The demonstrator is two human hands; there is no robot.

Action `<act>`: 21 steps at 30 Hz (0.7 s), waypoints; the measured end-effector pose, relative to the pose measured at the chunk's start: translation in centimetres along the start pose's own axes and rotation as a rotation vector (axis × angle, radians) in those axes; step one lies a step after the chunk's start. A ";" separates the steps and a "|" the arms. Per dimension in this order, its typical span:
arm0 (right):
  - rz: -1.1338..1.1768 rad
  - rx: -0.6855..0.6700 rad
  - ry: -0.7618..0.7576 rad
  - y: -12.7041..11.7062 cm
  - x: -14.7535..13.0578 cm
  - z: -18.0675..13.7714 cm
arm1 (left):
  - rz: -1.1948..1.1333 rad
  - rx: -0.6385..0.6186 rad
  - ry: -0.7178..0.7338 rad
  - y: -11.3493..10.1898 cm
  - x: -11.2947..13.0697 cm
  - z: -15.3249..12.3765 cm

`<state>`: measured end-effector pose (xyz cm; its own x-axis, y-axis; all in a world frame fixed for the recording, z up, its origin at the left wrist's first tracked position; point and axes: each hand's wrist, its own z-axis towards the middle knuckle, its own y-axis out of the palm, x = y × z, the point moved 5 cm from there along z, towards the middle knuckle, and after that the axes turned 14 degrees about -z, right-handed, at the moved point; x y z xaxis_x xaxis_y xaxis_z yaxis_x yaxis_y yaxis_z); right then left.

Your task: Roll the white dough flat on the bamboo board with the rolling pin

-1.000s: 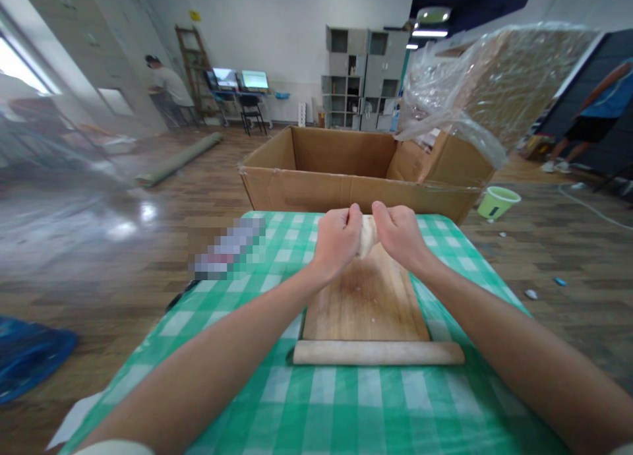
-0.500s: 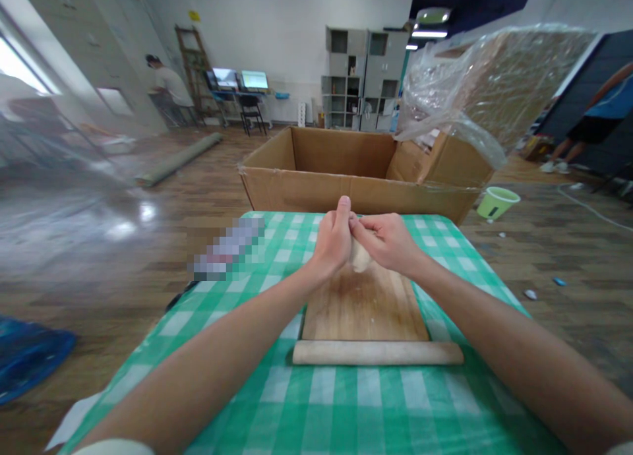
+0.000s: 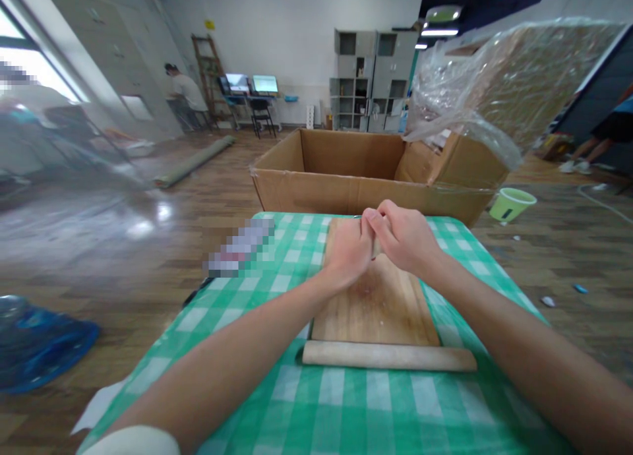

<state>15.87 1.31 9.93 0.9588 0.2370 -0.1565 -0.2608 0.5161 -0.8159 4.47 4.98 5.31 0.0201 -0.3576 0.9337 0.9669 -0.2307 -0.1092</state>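
My left hand (image 3: 350, 249) and my right hand (image 3: 406, 236) meet over the far end of a wooden board (image 3: 374, 306), fingers closed. Between them is a piece of pale dough (image 3: 377, 246), of which only a small strip shows; the fingers and palms hide the rest. Both hands grip it, with the thumbs close together on top. Across the board's near edge lies a wooden rolling pin (image 3: 388, 356). Under everything is a green-and-white checked tablecloth (image 3: 277, 389).
Beyond the table stands an open cardboard box (image 3: 341, 184) with plastic wrap (image 3: 475, 79) on its right. A blurred-out object (image 3: 242, 247) lies at the table's left. On the floor are a green bucket (image 3: 512, 206) and a blue plastic bag (image 3: 42, 346). A person (image 3: 185, 92) sits far back.
My hands have closed further over the dough, and less of it shows. The left thumb, upright before, is now folded down. The whole view has shifted slightly.
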 end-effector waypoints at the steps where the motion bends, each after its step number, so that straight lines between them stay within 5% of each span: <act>1: -0.031 -0.023 -0.024 0.0 -0.2 -0.1 | 0.006 -0.010 0.010 -0.1 0.0 0.1; 6: 0.141 -0.100 -0.072 0.6 -0.4 0.0 | 0.059 0.031 -0.028 -0.4 0.4 0.1; 13: 0.608 -0.070 0.162 2.3 0.5 -0.1 | -0.066 0.109 -0.127 -0.3 0.7 0.1; 21: 0.338 0.114 0.258 1.2 1.6 -0.1 | -0.394 0.057 -0.157 1.4 0.5 -1.0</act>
<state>17.08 2.21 8.60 0.8106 0.2024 -0.5495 -0.5614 0.5357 -0.6308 5.61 3.57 5.25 -0.3199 -0.1092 0.9412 0.9206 -0.2706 0.2815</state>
